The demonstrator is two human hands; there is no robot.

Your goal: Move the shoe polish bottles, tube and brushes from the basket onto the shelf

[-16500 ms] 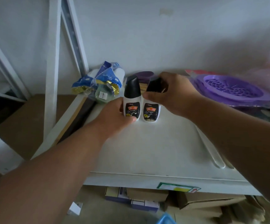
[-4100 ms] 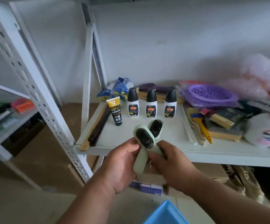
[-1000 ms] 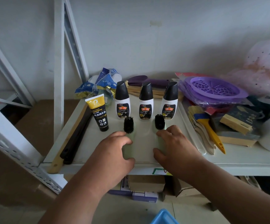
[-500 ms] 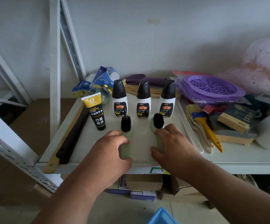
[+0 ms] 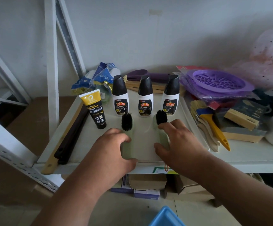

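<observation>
Brushes go down last, it seems: three bottles stand in a row at the back of the shelf, the tube upright just left of them. Each hand lies curled over a pale handle. The left hand covers the left brush; the right hand covers the right brush. Both brushes lie flat in front of the bottles, bristles toward them. Whether the fingers truly grip or merely rest, I cannot tell. Next, probably: let go and draw back. A blue basket corner shows below the shelf.
</observation>
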